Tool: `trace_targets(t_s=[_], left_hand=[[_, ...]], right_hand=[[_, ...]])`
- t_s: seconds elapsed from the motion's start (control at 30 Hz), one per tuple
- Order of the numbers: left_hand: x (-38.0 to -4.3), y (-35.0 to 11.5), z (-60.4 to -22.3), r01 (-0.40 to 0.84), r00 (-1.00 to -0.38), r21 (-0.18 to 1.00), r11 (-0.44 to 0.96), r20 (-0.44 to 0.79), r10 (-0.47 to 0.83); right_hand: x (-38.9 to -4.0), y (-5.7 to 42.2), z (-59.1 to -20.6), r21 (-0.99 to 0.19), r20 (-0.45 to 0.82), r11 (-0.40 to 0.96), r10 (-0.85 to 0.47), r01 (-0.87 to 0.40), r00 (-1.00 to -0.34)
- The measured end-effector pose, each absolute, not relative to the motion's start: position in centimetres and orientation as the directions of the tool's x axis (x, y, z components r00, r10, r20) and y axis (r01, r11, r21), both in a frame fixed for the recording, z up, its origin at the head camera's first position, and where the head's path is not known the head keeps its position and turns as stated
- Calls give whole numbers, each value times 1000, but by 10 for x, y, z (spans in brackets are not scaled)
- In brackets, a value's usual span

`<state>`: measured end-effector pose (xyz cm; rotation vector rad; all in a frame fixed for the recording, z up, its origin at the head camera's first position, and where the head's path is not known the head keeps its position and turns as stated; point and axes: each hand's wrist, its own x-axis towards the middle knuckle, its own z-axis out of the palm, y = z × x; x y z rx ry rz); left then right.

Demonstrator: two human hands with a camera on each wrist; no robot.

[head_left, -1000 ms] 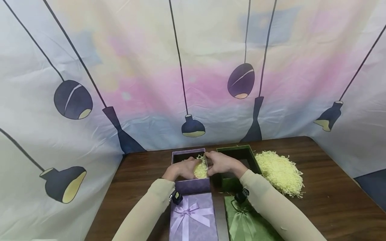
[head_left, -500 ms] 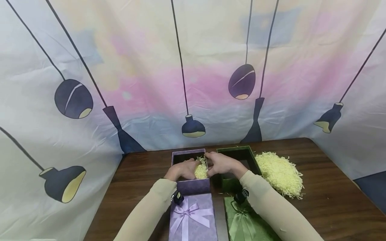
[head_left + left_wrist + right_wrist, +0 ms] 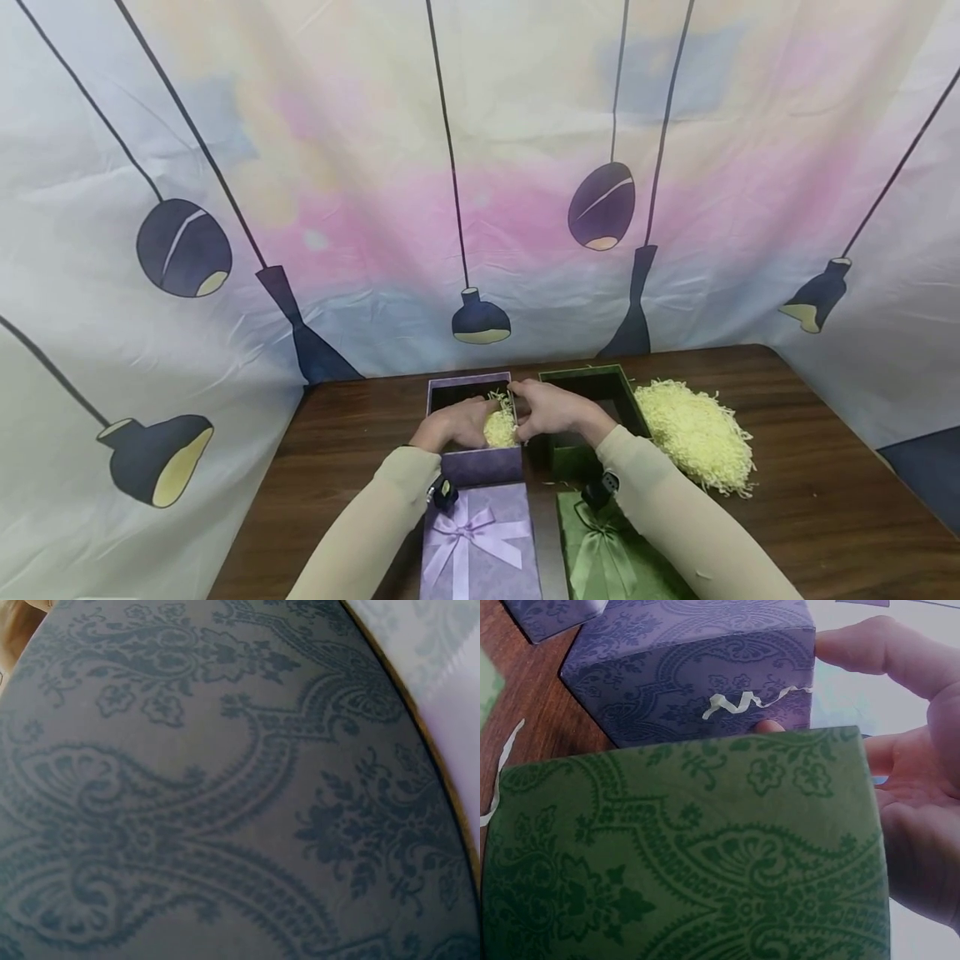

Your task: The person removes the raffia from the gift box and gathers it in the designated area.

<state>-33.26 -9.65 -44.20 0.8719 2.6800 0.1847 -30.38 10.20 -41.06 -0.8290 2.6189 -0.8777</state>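
Observation:
In the head view an uncovered purple gift box (image 3: 480, 467) stands at the table's middle, pale yellow shredded paper (image 3: 498, 429) in its right part. My left hand (image 3: 457, 422) reaches into it, fingers extended against the paper, their tips partly hidden. My right hand (image 3: 558, 408) holds the box's right side. From the right wrist, its thumb (image 3: 855, 645) meets the rim at the near corner, and a fingertip shows on the outer wall behind the green gift box (image 3: 690, 847). The left wrist view is mostly filled by the purple box's patterned wall (image 3: 210, 795).
A purple lid (image 3: 480, 542) with a ribbon bow lies before the purple box. A green lid (image 3: 615, 542) lies under my right forearm. Right of the green box is a heap of yellow shredded paper (image 3: 693, 433). A lamp-print cloth (image 3: 375, 208) hangs behind the table.
Over the last second my left hand has shifted very slightly right inside the purple box. The right hand keeps its place, and the boxes and lids have not moved.

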Motion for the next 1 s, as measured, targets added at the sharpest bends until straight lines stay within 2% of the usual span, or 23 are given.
trace_targets(t_s=[0.6, 1.0], left_hand=[[-334, -96, -447, 558, -760, 249, 792, -231, 608], [-335, -99, -443, 565, -761, 227, 793, -227, 607]], right_hand=[[-301, 105, -411, -636, -51, 632, -607, -443, -793], [-304, 103, -411, -628, -73, 654, -589, -422, -805]])
